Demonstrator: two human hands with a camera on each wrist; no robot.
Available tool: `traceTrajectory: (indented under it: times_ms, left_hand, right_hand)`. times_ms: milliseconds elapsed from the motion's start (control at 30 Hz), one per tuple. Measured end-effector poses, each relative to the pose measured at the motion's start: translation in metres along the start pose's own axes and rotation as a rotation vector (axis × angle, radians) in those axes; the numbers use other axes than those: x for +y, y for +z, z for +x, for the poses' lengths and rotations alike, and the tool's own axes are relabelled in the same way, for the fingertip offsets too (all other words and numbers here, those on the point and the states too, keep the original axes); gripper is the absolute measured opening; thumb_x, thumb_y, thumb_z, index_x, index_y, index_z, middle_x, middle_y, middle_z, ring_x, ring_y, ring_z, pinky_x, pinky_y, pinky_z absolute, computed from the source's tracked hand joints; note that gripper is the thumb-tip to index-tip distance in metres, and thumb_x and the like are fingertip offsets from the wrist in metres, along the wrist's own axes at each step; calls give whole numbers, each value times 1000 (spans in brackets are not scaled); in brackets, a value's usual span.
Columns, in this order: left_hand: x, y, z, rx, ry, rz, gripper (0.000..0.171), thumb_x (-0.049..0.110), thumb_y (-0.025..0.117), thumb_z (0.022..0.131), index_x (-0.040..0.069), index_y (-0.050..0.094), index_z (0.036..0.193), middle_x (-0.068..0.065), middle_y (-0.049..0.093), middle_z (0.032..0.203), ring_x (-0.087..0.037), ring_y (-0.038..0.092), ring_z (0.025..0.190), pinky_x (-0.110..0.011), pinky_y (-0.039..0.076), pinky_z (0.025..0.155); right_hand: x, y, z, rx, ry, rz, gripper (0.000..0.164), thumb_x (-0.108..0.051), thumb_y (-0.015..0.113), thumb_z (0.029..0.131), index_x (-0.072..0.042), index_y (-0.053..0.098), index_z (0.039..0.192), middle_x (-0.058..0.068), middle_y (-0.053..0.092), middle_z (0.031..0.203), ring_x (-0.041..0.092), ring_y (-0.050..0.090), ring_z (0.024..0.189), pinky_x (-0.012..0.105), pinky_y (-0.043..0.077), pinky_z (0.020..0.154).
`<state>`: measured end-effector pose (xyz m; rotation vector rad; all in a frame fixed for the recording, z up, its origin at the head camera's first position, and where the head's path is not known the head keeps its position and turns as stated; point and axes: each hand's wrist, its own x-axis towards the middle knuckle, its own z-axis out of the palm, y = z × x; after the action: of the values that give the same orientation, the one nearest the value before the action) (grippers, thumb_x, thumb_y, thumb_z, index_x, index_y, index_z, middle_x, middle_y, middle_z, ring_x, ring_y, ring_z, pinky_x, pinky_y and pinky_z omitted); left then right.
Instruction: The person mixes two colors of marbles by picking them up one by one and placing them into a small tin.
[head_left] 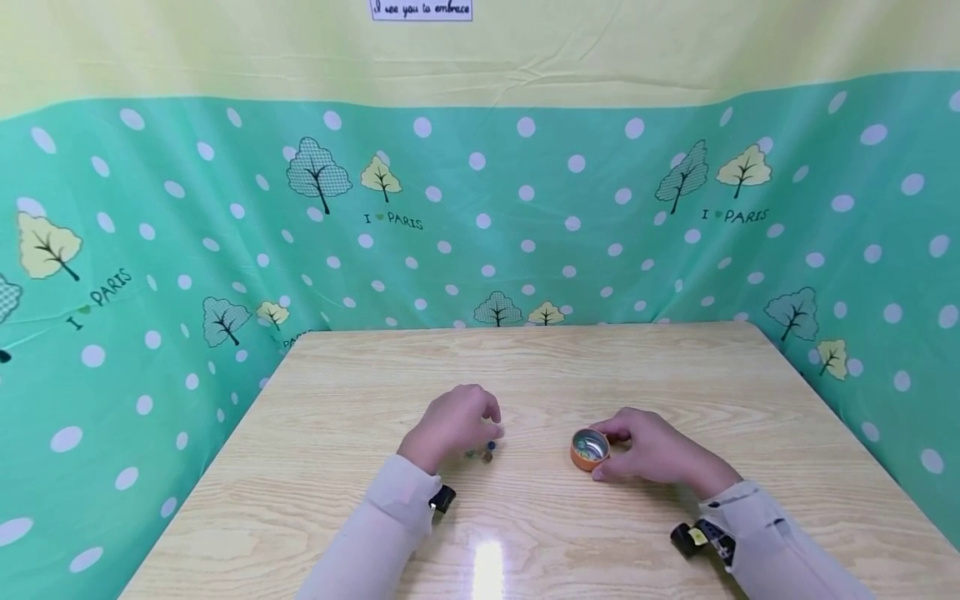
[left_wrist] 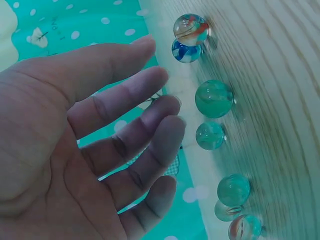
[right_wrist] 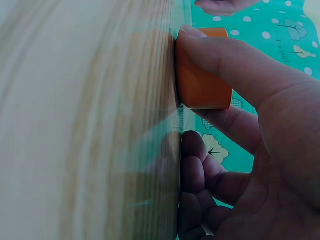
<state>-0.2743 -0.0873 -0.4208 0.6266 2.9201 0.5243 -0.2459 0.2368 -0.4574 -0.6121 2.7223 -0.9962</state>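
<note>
My left hand (head_left: 455,425) hovers just over several glass marbles on the table, its fingers loosely bent with nothing between them. In the left wrist view, a marble with red-orange swirls (left_wrist: 191,29) and a blue-swirled marble (left_wrist: 185,52) lie beyond the thumb tip. A clear green marble (left_wrist: 214,99) and others line up past the fingertips. My right hand (head_left: 648,448) grips a small round orange tin (head_left: 577,459) between thumb and index finger. The tin stands upright on the table, its silvery inside showing some greenish glassy contents. The right hand's other fingers curl against the tabletop.
The light wood-grain table (head_left: 525,367) runs back to a green polka-dot curtain (head_left: 525,192), which also hangs along both sides. Black wrist cameras (head_left: 444,498) sit under the cuffs. A bright light reflection shows near the table's front.
</note>
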Motion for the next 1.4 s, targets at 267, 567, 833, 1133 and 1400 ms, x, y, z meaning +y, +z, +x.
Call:
traceTrajectory:
  times_ms: [267, 567, 833, 1133, 1400]
  left_hand:
    - [-3, -1, -3, -31, -17, -23, 23, 28, 84, 87, 24, 69, 69, 11, 63, 70, -11, 56, 59, -30, 47, 58]
    - [-4, 3, -2, -71, -43, 20, 32, 35, 88, 82, 24, 65, 63, 12, 61, 65, -9, 52, 56, -29, 43, 55]
    - [-5, 5, -1, -36, -31, 76, 54, 41, 88, 81, 22, 48, 49, 12, 40, 53, -8, 40, 54, -27, 33, 52]
    - [-4, 6, 0, -44, -44, 115, 63, 45, 88, 79, 21, 41, 43, 13, 26, 44, -8, 35, 48, -27, 30, 48]
    - [-3, 8, 0, -52, -34, 95, 55, 40, 89, 79, 20, 51, 44, 14, 29, 43, -8, 36, 46, -27, 31, 49]
  right_hand:
    - [0, -1, 0, -1, -7, -5, 58, -42, 93, 75, -21, 74, 126, -8, 68, 106, 14, 61, 102, 38, 51, 90]
    - [0, 0, 0, 5, -6, -10, 57, -43, 93, 74, -22, 75, 125, -9, 68, 103, 14, 60, 100, 36, 51, 88]
    - [-1, 0, -1, 4, 8, 4, 57, -43, 93, 74, -22, 75, 124, -8, 68, 104, 14, 61, 100, 39, 52, 90]
    - [-1, 0, -1, -1, 16, 12, 58, -42, 93, 73, -21, 75, 124, -6, 66, 103, 15, 61, 99, 40, 51, 88]
    - [-3, 0, -2, 2, 33, 8, 57, -43, 94, 73, -24, 75, 123, -5, 65, 102, 17, 58, 96, 32, 47, 82]
